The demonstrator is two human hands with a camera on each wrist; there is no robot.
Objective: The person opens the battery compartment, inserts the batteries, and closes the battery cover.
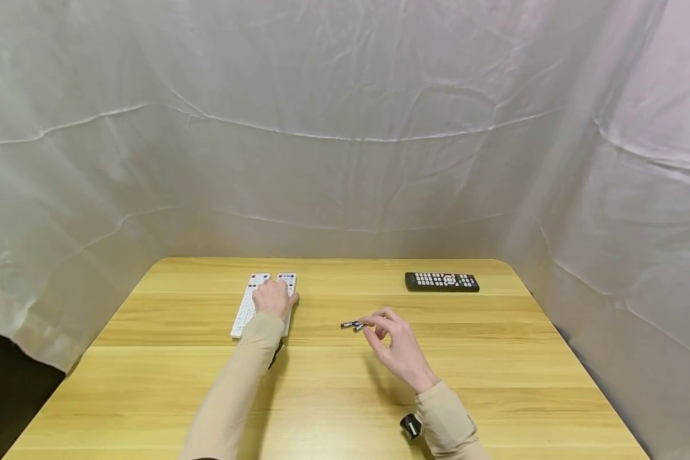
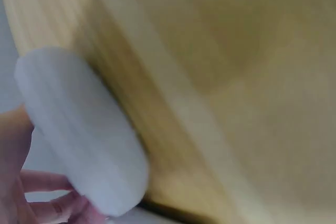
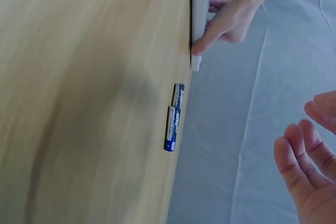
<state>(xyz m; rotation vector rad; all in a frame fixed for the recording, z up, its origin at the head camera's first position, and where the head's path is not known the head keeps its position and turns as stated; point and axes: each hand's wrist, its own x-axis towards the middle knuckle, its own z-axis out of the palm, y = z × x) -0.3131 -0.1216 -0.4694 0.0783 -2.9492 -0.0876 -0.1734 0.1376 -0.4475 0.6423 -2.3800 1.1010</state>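
Two white remote controls lie side by side at the left of the table, button side up in the head view. My left hand [image 1: 273,298] reaches over them and grips the right-hand white remote [image 1: 288,280] by its sides, with the thumb along its right edge; in the left wrist view the end of that remote [image 2: 84,129] looms large. The other white remote [image 1: 245,314] is partly covered by the hand. Two small blue-and-white batteries [image 3: 172,124] lie together near the table's middle. Over their right end hovers my right hand [image 1: 399,348], fingers loosely bent, nothing between them.
A black remote control [image 1: 441,282] lies crosswise at the back right of the wooden table [image 1: 333,396]. Pale grey cloth [image 1: 345,179] hangs behind the table and along both sides.
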